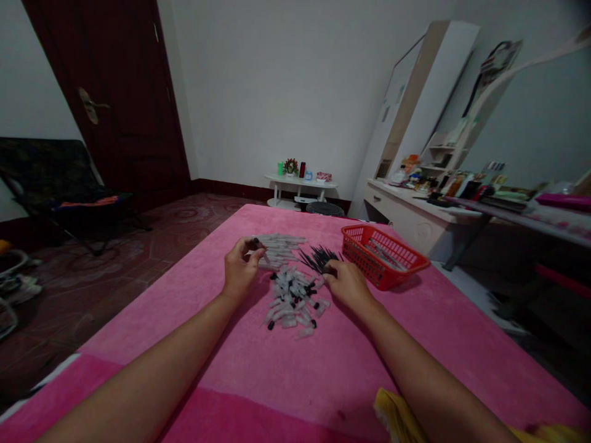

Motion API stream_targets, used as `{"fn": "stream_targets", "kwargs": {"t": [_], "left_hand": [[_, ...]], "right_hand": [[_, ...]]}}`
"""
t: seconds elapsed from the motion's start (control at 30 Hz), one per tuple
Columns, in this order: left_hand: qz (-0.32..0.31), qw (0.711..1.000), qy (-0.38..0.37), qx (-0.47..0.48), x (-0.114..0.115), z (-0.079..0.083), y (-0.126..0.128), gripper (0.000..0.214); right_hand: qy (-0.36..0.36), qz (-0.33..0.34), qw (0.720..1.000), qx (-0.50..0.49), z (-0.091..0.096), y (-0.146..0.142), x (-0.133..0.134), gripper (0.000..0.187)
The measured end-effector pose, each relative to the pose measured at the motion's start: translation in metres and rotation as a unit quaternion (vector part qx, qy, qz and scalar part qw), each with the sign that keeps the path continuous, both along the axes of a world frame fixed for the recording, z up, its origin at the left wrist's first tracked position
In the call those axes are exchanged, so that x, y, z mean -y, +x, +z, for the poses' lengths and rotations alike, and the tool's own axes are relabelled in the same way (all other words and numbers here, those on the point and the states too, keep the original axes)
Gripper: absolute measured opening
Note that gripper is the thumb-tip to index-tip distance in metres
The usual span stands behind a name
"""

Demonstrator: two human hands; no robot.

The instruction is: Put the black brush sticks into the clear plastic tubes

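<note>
My left hand (241,266) is closed in a pinch on a small clear tube with a black end (259,245), held just above the pink cloth. My right hand (345,281) lies fingers-down on a fan of thin black sticks (317,255), its fingertips pinched on them. Between the two hands lies a heap of small clear tubes with black caps (293,298). A neater pile of clear tubes (279,247) sits just beyond my left hand.
A red plastic basket (386,272) with a few pieces inside stands right of the black sticks on the pink-covered surface (258,375). A dresser with bottles is at the right, a small white table at the far wall, a dark chair at left.
</note>
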State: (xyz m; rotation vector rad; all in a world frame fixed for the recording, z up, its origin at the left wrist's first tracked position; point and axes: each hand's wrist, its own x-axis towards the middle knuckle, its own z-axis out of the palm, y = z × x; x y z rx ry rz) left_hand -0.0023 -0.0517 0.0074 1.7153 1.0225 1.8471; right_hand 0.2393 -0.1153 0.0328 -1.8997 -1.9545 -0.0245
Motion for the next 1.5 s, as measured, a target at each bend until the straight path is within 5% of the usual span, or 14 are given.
{"fn": "stream_targets", "kwargs": {"t": [0.2,0.37,0.53,0.9,1.3,1.5], "left_hand": [[0.015,0.992,0.075,-0.1,0.0,-0.001,-0.005,0.017],[-0.038,0.92,0.191,-0.341,0.018,0.002,0.002,0.026],[-0.042,0.873,0.24,-0.422,0.028,0.003,0.01,0.034],[-0.071,0.863,0.192,-0.462,0.022,-0.001,0.004,0.034],[-0.027,0.894,0.065,-0.442,0.005,-0.004,-0.016,0.023],[-0.045,0.908,0.081,-0.409,-0.001,-0.01,-0.014,0.024]], "right_hand": [[0.005,-0.012,0.999,0.039,0.0,-0.001,0.002,0.015],[0.016,0.067,0.998,-0.003,0.005,-0.017,0.008,0.02],[0.008,0.12,0.992,-0.049,0.008,-0.037,0.014,0.029],[0.017,0.141,0.988,-0.059,0.009,-0.033,0.015,0.017],[-0.091,0.143,0.985,0.025,0.015,-0.029,0.02,0.025],[-0.044,0.045,0.996,0.065,0.011,-0.017,0.013,0.015]]}}
